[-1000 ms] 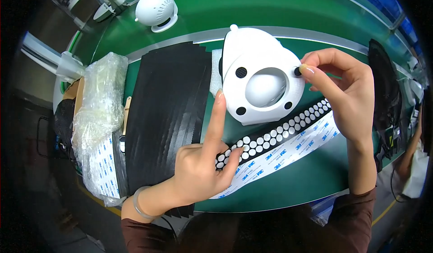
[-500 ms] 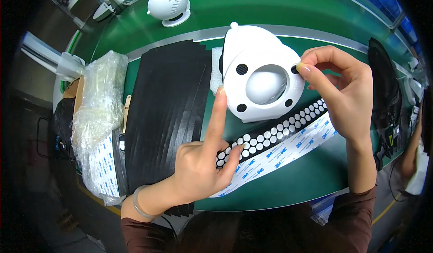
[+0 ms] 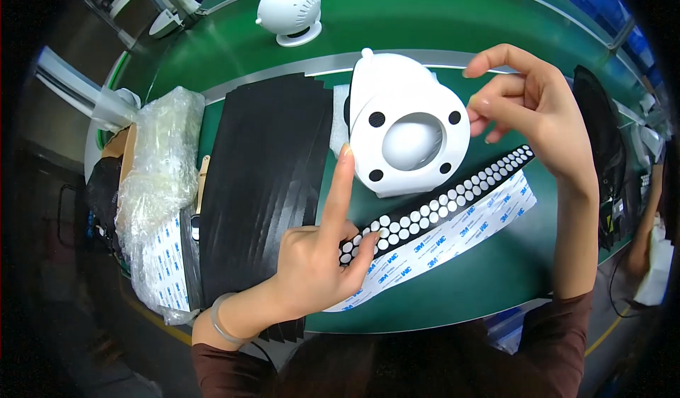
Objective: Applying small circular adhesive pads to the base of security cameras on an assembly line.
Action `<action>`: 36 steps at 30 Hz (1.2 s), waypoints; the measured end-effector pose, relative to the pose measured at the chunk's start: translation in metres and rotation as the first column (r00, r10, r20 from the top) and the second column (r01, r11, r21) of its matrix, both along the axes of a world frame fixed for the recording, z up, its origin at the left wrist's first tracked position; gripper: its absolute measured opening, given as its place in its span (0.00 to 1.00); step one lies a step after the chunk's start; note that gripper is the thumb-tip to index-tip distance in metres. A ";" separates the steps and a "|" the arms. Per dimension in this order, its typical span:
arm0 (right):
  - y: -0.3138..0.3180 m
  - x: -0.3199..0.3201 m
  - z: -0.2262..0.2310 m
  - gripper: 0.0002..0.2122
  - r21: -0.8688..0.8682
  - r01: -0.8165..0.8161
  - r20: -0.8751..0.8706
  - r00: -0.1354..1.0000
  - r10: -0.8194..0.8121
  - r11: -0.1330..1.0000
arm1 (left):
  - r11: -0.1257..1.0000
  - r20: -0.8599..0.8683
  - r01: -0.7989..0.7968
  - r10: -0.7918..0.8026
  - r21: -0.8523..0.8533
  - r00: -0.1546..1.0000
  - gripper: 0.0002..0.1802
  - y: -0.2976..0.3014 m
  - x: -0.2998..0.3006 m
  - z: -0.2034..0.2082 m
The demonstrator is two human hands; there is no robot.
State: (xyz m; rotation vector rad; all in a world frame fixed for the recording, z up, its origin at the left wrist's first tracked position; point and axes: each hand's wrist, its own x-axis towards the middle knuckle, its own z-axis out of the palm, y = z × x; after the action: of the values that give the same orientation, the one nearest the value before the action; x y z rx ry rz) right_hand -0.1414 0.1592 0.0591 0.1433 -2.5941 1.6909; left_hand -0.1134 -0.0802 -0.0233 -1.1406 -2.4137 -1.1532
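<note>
Nearest us, at 6 o'clock, the green matte bench top (image 3: 453, 295) ends in a curved front edge, and a bare band of it lies open between that edge and the long sticker strip with black round pads on white backing paper (image 3: 453, 210). The strip runs diagonally from about 7 o'clock up toward 3 o'clock; many of its sockets show white, while the far end holds black dots.

Our left hand (image 3: 319, 263) rests on the strip's near end with its thumb pressed on the pads, the index finger stretched straight up toward 12 o'clock and the other fingers curled under; it grips nothing. To its 9 o'clock lies a fanned stack of thin black sheets (image 3: 262, 178), and beyond that, at the bench's left edge, a crinkled clear plastic bag (image 3: 159, 164) over more white backing sheets.

At the centre stands the white smooth plastic housing with a domed middle and 4 black round pads at its corners (image 3: 407, 136), tilted with its base toward us. Our right hand (image 3: 531, 107) hovers at its 3 o'clock, fingers loosely spread, one fingertip at the housing's rim; we cannot tell whether it touches.

Farther off, at 12 o'clock, a white round plastic device on a ring base (image 3: 290, 9) stands alone on open green surface.
</note>
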 end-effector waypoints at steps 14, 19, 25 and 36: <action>-0.033 -0.077 0.075 0.11 0.620 -0.661 0.298 0.696 0.653 0.422 | 0.968 0.452 -0.069 0.174 -0.240 0.875 0.20 -0.002 0.001 0.006; 0.020 -0.098 0.066 0.07 0.296 -0.560 -0.017 0.807 0.591 0.774 | 0.960 0.514 -0.029 0.176 -0.280 0.840 0.20 -0.006 0.003 0.010; 0.058 -0.125 0.057 0.06 0.311 -0.204 -0.071 0.969 0.237 0.928 | 0.969 0.521 -0.017 0.147 -0.247 0.841 0.20 -0.004 -0.003 0.007; 0.103 -0.206 -0.094 0.05 0.729 0.528 -0.681 0.626 0.380 0.436 | 0.978 0.538 0.033 0.086 -0.208 0.838 0.20 -0.003 0.002 0.007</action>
State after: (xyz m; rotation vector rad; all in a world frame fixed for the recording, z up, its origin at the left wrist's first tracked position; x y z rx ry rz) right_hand -0.3470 0.2620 -0.0354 0.6040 -2.2828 -0.1660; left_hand -0.1114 -0.0836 -0.0160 -0.9115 -3.0324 -1.3938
